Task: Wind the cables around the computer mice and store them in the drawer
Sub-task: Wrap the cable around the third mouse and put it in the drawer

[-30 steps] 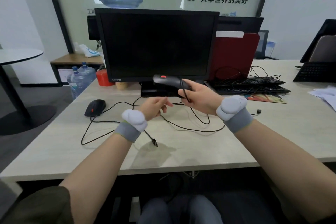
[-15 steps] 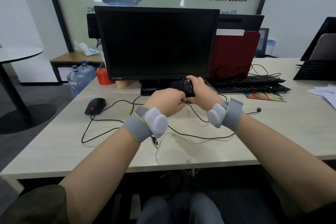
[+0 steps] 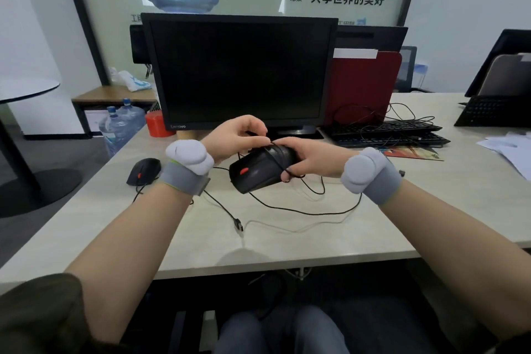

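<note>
A black mouse with a red wheel (image 3: 258,171) is held above the desk, its front toward me. My right hand (image 3: 309,158) grips its rear end, with a loop of cable over the mouse body and around a finger. My left hand (image 3: 234,135) pinches the thin black cable (image 3: 301,211) just above the mouse. The rest of that cable trails over the desk to a USB plug (image 3: 239,224). A second black mouse (image 3: 143,171) lies on the desk to the left, its cable loose beside it. No drawer is in view.
A black monitor (image 3: 241,72) stands right behind my hands. Two keyboards with tangled cables (image 3: 385,132) lie to the right, beside a red divider (image 3: 363,86). A red cup (image 3: 155,125) sits left of the monitor. Papers (image 3: 508,149) lie at the far right.
The mouse has come lower and nearer to me, turned with its red wheel facing up. My left hand rose above it with the cable, laying a turn across the body.
</note>
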`<action>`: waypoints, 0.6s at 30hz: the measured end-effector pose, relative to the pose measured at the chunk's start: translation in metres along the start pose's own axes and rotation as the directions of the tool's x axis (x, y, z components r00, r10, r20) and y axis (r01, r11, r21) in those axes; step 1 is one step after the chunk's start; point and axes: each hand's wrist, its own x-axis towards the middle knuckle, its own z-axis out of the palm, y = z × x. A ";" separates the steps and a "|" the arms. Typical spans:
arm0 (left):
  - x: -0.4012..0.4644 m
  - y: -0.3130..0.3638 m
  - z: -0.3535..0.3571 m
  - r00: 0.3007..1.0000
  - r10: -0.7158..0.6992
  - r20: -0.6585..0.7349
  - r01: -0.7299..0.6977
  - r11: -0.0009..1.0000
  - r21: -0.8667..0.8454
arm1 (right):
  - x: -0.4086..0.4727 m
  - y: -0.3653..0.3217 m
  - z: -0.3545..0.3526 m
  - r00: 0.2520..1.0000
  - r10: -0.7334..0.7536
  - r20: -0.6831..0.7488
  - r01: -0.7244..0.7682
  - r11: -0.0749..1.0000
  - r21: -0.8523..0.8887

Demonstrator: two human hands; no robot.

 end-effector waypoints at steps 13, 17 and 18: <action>-0.003 0.003 0.068 0.962 -0.229 -0.151 0.202 0.963 -0.179 | 0.019 -0.010 0.000 0.821 0.092 -0.563 0.254 0.824 0.506; -0.006 0.015 0.074 0.969 -0.187 -0.162 0.216 0.958 0.188 | 0.017 0.000 -0.004 0.708 0.090 -0.701 0.068 0.978 0.195; -0.007 0.019 0.073 0.972 -0.190 -0.141 0.221 0.941 0.258 | 0.017 0.002 -0.003 0.702 0.055 -0.710 0.052 0.990 0.128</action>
